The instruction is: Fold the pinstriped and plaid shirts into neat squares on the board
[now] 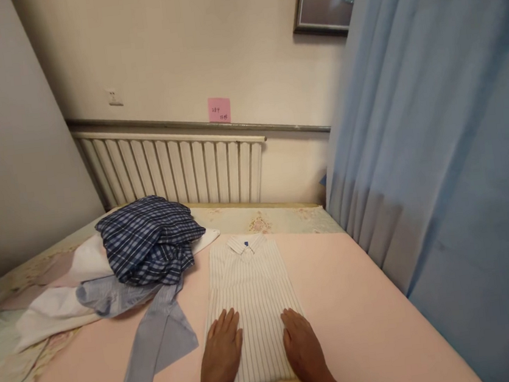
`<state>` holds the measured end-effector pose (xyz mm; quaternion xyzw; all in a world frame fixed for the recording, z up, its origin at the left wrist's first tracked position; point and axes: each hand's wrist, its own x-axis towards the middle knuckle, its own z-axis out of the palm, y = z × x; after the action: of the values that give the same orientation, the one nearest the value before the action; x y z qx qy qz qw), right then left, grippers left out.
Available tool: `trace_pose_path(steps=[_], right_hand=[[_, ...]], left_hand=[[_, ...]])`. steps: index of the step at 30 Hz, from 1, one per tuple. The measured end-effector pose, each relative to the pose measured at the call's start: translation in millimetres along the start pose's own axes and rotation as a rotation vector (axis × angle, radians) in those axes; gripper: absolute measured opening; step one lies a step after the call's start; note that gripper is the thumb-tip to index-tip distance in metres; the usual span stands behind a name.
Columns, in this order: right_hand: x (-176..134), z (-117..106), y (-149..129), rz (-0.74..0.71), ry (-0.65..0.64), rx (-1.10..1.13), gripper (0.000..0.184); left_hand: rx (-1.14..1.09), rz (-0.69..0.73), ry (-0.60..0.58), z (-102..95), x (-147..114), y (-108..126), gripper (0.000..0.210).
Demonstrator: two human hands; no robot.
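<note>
A white shirt with thin dark stripes [255, 301] lies folded into a long rectangle, its collar at the far end and its lower edge toward me. My left hand [223, 349] rests flat on the shirt's left side, fingers stretched forward. On the opposite side, my right hand [302, 344] lies flat along the right edge, also with fingers extended. Neither hand grips the cloth. Under the shirt is a pink sheet [345, 303].
A heap of clothes sits to the left, with a dark blue plaid shirt [149, 233] on top and a grey-blue garment [161, 339] trailing from it. A blue curtain [384, 158] hangs along the right. A radiator [173, 166] stands behind the bed.
</note>
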<state>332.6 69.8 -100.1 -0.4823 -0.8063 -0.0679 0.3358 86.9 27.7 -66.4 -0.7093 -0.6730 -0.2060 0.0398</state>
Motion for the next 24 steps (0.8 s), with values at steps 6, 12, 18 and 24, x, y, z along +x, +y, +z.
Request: trace_pose_path(steps=[6, 12, 18, 24], right_hand=[[-4, 3, 3, 0.005, 0.009, 0.025, 0.043], [-2, 3, 3, 0.012, 0.003, 0.042, 0.044], [0, -9, 4, 0.001, -0.055, 0.076, 0.043], [-21, -43, 9, -0.163, -0.216, 0.131, 0.053]], left_hand=[[0.004, 0.005, 0.014, 0.4, 0, -1, 0.045], [-0.004, 0.003, 0.004, 0.4, -1, -1, 0.046], [-0.006, 0.020, -0.044, 0.3, -3, -5, 0.048], [0.008, 0.094, -0.067, 2.9, -23, -18, 0.049]])
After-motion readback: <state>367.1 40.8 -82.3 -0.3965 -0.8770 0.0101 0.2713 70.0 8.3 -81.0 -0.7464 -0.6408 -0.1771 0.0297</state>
